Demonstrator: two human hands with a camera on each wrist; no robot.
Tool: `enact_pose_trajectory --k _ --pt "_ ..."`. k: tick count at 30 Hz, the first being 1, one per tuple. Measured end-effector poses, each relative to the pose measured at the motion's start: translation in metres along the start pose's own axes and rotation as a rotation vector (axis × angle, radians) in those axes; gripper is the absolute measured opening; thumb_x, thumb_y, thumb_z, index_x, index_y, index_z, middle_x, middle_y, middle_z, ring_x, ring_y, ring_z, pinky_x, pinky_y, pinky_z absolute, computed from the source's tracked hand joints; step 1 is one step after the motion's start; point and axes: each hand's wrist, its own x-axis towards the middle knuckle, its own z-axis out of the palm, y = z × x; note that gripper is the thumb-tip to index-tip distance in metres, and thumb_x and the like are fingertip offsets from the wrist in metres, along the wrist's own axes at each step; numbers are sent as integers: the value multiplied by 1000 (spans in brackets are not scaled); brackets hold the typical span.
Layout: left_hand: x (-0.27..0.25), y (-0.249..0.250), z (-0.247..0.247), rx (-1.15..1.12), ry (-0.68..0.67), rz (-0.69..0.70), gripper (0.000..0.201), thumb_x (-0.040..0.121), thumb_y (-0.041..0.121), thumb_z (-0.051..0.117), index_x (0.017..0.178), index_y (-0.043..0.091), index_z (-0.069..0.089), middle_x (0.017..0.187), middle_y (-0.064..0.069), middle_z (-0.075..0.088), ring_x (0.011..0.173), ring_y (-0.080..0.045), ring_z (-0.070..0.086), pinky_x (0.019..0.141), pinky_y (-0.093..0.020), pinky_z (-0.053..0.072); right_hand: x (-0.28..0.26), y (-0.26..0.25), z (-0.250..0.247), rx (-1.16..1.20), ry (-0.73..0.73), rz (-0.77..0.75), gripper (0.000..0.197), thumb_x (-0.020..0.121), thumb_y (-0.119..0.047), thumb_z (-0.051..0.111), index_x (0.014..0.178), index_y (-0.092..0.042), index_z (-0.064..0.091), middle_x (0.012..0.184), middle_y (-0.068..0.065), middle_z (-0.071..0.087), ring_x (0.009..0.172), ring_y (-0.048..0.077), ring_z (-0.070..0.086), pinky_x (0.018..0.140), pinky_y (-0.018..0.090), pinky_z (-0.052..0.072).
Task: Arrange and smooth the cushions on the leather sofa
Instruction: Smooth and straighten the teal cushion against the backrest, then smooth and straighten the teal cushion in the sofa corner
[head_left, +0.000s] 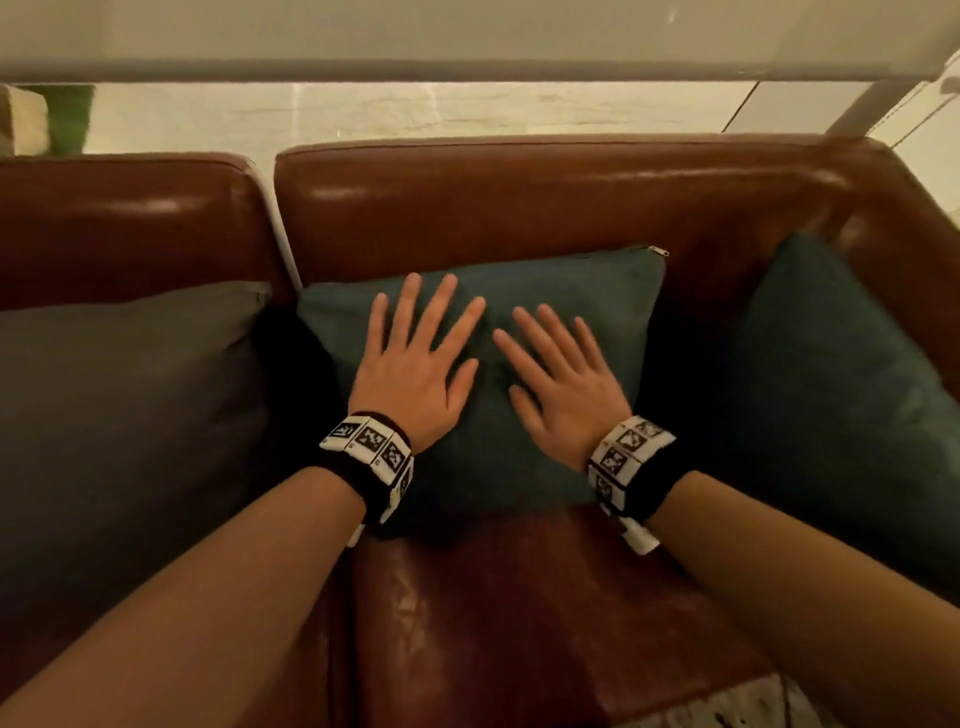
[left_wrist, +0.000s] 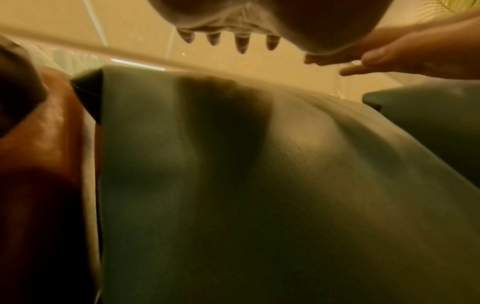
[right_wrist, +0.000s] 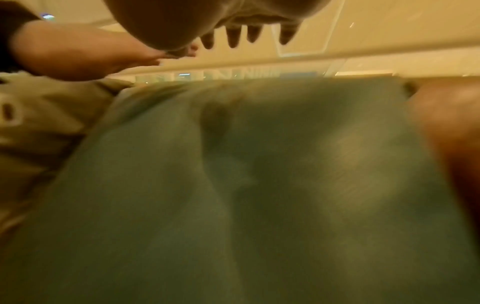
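Note:
A teal cushion (head_left: 582, 301) leans against the backrest of the brown leather sofa (head_left: 519, 197), in the middle of the head view. Both hands lie flat on its face, fingers straight and spread. My left hand (head_left: 415, 358) is on its left half, my right hand (head_left: 561, 374) on its right half, the fingertips almost meeting. In the left wrist view the teal cushion (left_wrist: 233, 185) fills the frame under the left hand's fingers (left_wrist: 241, 44). The right wrist view is blurred, with the cushion (right_wrist: 233, 185) below the right hand's fingers (right_wrist: 233, 39).
A grey cushion (head_left: 124, 415) sits to the left against the neighbouring sofa section. A second teal cushion (head_left: 831, 395) leans in the right corner by the armrest (head_left: 904, 249). Bare worn leather seat (head_left: 519, 597) lies in front. A pale wall and ledge (head_left: 467, 67) run behind.

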Motion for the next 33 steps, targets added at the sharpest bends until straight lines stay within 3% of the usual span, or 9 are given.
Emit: enact_pose_trajectory --k 6,10,14,18,21,23,26,30,33 --pt "-1 -35 30 130 -97 -38 64 95 63 15 154 41 1 165 5 6 152 -24 7 116 -62 10 -38 47 50 -4 -169 206 66 98 -57 28 155 -39 -1 165 -4 10 152 16 1 122 50 10" --pt "-2 -24 18 155 -180 -68 64 96 61 17 154 41 2 165 4 6 152 -27 7 114 -66 9 -89 85 51 187 -301 563 62 100 -55 21 151 -47 -13 165 -11 -3 152 23 7 119 49 20" --pt "-14 15 4 9 -135 -170 66 93 48 31 155 31 16 164 -5 11 151 -34 6 120 -58 8 -115 75 24 443 -429 749 51 103 -45 30 153 -32 28 146 3 51 124 25 55 95 37 47" --pt "-8 94 0 -110 -143 60 63 94 40 36 154 27 22 163 -6 16 152 -31 7 120 -52 15 -140 79 -21 518 -319 818 38 102 -41 40 138 -35 52 123 -4 66 105 15 63 81 28 47" --pt "24 160 1 -187 -192 210 58 95 39 37 151 27 31 162 -4 20 152 -28 9 119 -52 16 -165 104 -54 503 -84 908 33 99 -35 50 131 -34 60 102 -9 66 81 5 57 69 21 40" --pt "54 202 0 -227 -210 286 54 96 40 35 149 28 34 162 -2 21 152 -26 10 120 -50 15 -182 127 -74 432 146 936 31 96 -25 57 126 -26 64 98 -9 63 86 5 55 74 23 45" --pt "100 269 -4 -267 -187 423 55 97 43 33 150 29 32 163 -1 19 152 -25 9 121 -50 12 -209 159 -94 284 341 924 35 94 -16 58 129 -16 62 117 0 61 115 14 51 100 25 41" --pt "156 354 3 -238 -194 691 56 99 48 23 153 36 18 164 8 10 152 -22 5 120 -55 8 -254 186 -99 40 145 1059 56 95 -46 48 147 -27 43 147 3 46 138 25 37 119 40 21" --pt "200 361 25 -127 -144 755 56 100 51 18 154 42 7 164 11 5 153 -22 2 120 -55 11 -305 208 -100 -10 -37 1240 74 89 -75 24 153 -37 27 154 -2 38 144 24 30 121 45 14"
